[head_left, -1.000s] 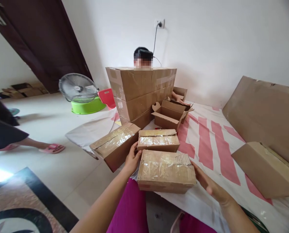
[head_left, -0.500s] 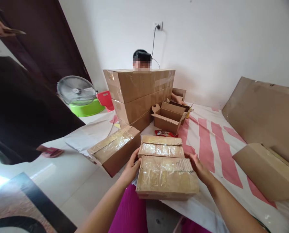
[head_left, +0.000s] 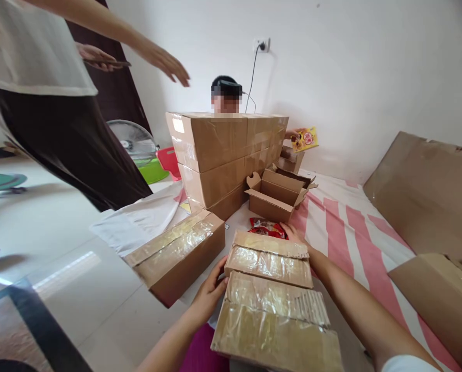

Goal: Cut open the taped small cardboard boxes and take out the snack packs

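My left hand [head_left: 211, 292] rests against the left side of two taped cardboard boxes in front of me, its fingers stretched out along the cardboard. The farther one is a smaller box [head_left: 270, 263]; the nearer one is a larger box [head_left: 275, 330] touching it, at the bottom edge of the view. Beyond them lies a red snack packet [head_left: 267, 228]. My right hand [head_left: 294, 235] reaches past the smaller box, its fingers extended at the packet's right end. Whether they press on the packet is hard to make out.
Another taped box [head_left: 180, 253] lies at left. Behind the packet stands an open carton [head_left: 273, 196], beside a stack of large cartons [head_left: 223, 155]. A co-worker's hand holds a yellow packet [head_left: 304, 139] there. Another person [head_left: 68, 103] stands at left. Cardboard pieces [head_left: 432, 196] stand at right.
My right hand has left the boxes' right side and moved forward to the red packet. The yellow packet has been lifted into view. The standing person has moved in, one arm outstretched.
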The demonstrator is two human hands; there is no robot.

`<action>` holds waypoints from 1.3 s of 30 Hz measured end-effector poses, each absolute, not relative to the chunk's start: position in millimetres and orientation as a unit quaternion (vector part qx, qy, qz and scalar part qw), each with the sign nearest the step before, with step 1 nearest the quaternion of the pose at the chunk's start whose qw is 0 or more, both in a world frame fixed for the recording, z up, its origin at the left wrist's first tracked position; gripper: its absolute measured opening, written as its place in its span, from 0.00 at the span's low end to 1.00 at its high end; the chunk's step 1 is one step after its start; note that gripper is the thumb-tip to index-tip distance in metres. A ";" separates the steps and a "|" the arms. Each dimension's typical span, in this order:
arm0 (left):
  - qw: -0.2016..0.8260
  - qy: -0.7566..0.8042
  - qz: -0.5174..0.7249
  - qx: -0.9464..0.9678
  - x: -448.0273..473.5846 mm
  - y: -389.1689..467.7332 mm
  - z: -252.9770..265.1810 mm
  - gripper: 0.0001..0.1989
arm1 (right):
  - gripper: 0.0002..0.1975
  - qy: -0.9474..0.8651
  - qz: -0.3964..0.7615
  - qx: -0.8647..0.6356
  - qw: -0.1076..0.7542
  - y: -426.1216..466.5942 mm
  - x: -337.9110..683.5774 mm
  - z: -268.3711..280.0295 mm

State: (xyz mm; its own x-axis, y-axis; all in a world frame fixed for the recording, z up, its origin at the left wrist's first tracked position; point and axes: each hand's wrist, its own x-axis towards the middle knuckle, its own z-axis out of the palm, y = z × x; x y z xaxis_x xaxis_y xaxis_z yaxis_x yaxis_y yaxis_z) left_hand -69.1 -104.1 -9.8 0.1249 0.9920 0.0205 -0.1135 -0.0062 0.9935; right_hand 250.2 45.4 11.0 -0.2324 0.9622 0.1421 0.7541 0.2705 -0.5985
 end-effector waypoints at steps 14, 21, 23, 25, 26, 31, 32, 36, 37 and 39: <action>0.580 0.452 0.500 0.457 -66.1 -106.3 -15.3 0.38 | 0.17 -0.646 0.165 -0.696 0.265 124.1 242.4 16.4; 0.571 0.467 0.507 0.447 -62.3 -105.3 -16.9 0.39 | 0.13 -0.601 0.169 -0.723 0.296 115.4 255.2 25.1; 0.564 0.468 0.510 0.450 -61.1 -105.7 -14.0 0.38 | 0.15 -0.600 0.186 -0.714 0.311 105.8 256.3 26.5; 0.565 0.465 0.508 0.455 -59.9 -107.0 -10.2 0.38 | 0.19 -0.598 0.201 -0.700 0.334 89.5 259.6 27.7; 0.565 0.464 0.506 0.457 -59.4 -107.8 -8.4 0.37 | 0.21 -0.596 0.210 -0.693 0.347 77.9 262.6 28.2; 0.574 0.454 0.501 0.462 -56.7 -112.4 -3.2 0.34 | 0.28 -0.588 0.301 -0.651 0.374 -16.3 282.5 25.9; 0.575 0.452 0.500 0.463 -56.1 -112.9 -2.9 0.34 | 0.30 -0.589 0.325 -0.640 0.370 -39.1 284.6 24.3; 0.567 0.459 0.498 0.468 -54.4 -111.7 -2.0 0.34 | 0.30 -0.587 0.416 -0.592 0.362 -114.5 280.2 15.2; 0.566 0.460 0.499 0.468 -54.1 -110.8 -1.5 0.34 | 0.30 -0.584 0.432 -0.583 0.365 -125.3 277.4 12.2; 0.563 0.461 0.501 0.469 -53.4 -109.1 0.2 0.33 | 0.29 -0.581 0.452 -0.567 0.370 -133.4 273.5 5.3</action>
State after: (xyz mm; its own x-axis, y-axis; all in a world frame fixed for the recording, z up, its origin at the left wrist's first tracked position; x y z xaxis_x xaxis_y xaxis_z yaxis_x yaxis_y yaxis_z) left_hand -53.4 -109.1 0.2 0.0725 0.9962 -0.0487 -0.1323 0.0580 0.9895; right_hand 273.5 -133.4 5.3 -0.0837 0.9931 -0.0827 0.3232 -0.0515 -0.9449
